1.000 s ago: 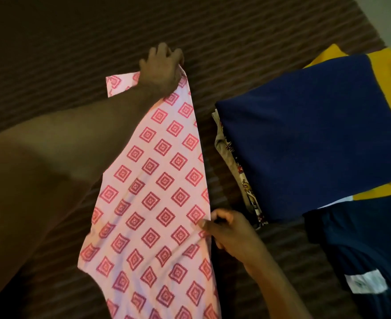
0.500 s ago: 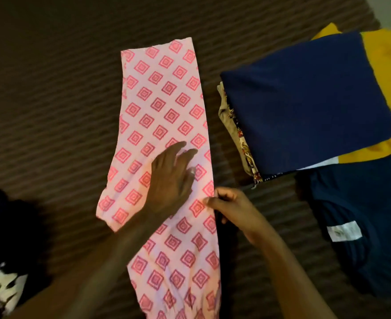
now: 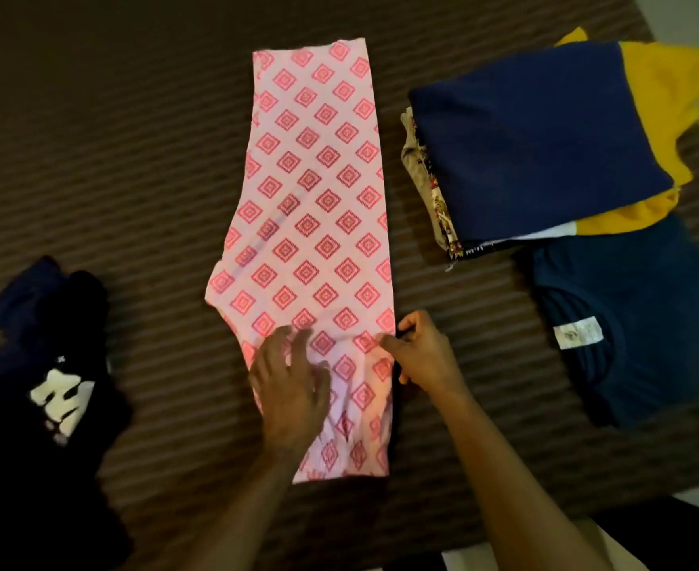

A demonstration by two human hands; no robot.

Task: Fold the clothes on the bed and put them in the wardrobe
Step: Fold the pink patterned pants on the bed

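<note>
Pink cloth [image 3: 315, 224] with a red diamond print lies flat as a long folded strip across the middle of the bed [image 3: 113, 129], its near end by the bed's near edge. Left hand [image 3: 292, 385] rests flat on the near part, fingers straight and slightly spread; right hand [image 3: 422, 352] pinches the strip's right edge between thumb and curled fingers. Folded stack [image 3: 537, 146] and navy shirt [image 3: 636, 323] sit at the bed's right edge, black garment [image 3: 51, 385] at its left.
</note>
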